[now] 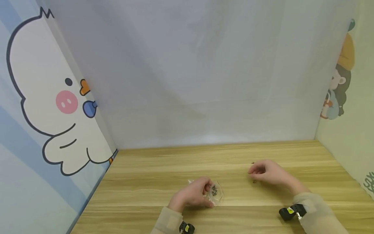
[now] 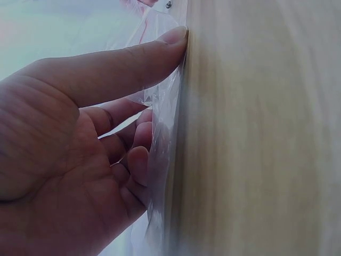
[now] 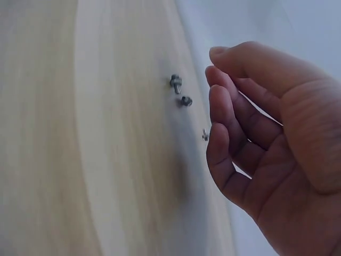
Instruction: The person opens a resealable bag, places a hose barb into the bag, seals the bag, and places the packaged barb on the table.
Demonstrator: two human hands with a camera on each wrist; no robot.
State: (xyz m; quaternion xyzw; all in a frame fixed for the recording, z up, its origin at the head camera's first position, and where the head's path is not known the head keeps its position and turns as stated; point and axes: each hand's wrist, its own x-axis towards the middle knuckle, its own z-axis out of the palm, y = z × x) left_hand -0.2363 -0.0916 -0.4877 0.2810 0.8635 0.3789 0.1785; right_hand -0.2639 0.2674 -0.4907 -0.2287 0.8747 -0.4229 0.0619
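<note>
My left hand holds a clear plastic bag against the wooden table, its thumb and curled fingers at the bag's edges. Inside the bag sits a cluster of small metal screws. In the left wrist view the film of the bag lies between thumb and fingers. Farther right, my right hand hovers just above the tabletop with fingers loosely bent; nothing shows between them. Close to its fingertips in the right wrist view lie a grey screw, a second screw and a smaller shiny one.
The wood-grain table meets a pale grey curtain-like backdrop at its far edge. Cartoon-printed panels stand on both sides, with a white duck figure on the left. A black wrist camera is strapped to my right sleeve.
</note>
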